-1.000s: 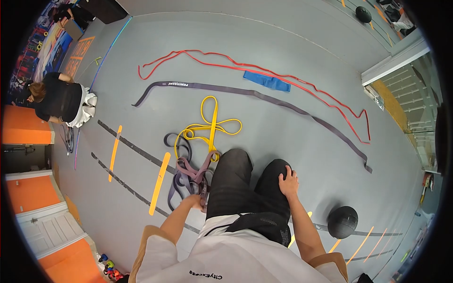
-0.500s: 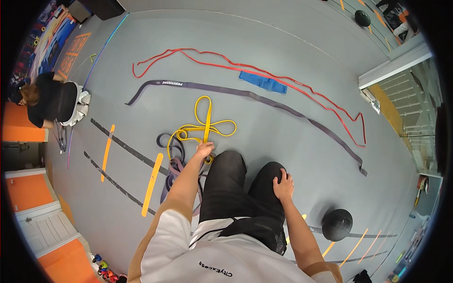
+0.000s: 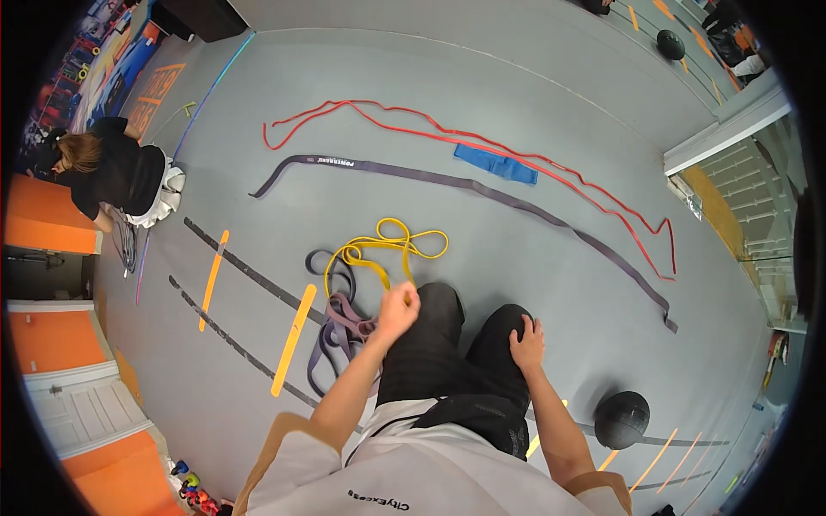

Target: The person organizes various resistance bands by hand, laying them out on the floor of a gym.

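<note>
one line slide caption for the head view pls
Left hand grips a yellow band, right hand rests on a knee, red band lies beyond.

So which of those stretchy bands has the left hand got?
The yellow band, which runs up into the left hand. No purple band shows in its grasp; the long grey band, red band and blue band lie farther off.

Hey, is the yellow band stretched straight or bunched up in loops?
Bunched in loops: the yellow band curls over itself on the floor, with one strand running to the left hand.
</note>
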`<state>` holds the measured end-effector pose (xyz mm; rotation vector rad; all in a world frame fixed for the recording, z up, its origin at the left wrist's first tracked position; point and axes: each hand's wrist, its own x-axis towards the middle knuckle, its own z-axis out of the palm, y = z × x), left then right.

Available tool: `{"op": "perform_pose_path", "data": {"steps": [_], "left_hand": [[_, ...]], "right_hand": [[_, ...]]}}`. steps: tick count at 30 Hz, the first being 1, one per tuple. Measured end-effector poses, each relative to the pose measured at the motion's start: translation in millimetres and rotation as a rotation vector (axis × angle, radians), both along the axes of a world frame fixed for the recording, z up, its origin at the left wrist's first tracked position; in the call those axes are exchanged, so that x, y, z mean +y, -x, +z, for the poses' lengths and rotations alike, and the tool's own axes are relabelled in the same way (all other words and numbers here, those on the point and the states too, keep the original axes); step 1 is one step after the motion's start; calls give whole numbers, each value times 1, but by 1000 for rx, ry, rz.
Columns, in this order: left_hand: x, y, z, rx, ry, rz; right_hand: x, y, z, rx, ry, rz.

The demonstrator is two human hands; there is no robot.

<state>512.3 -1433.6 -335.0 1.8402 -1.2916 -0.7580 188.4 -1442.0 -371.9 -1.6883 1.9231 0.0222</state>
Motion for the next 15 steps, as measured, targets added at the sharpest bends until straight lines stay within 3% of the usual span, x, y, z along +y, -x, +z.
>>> {"op": "perform_pose_path", "data": {"steps": [1,4,8,9,11,15], "left_hand": [[5,13,30,-15,37,-102],[17,50,97,-14,109,-412],[35,80,174,-138,83,-710],[38,79,191,-143,90,-714],[42,70,224,-64,131,-670],[53,39,269,-95,195,-598]], "right_hand": [[-2,-7,10,-1,8,-3],[-18,-68,88,-497,372,397],[-33,-112,158,-720,402,881],[-33,-108,153,-718,411,880],[-38,-89,125,-938,42,706],[-57,-41,97,-752,172,685]]}}
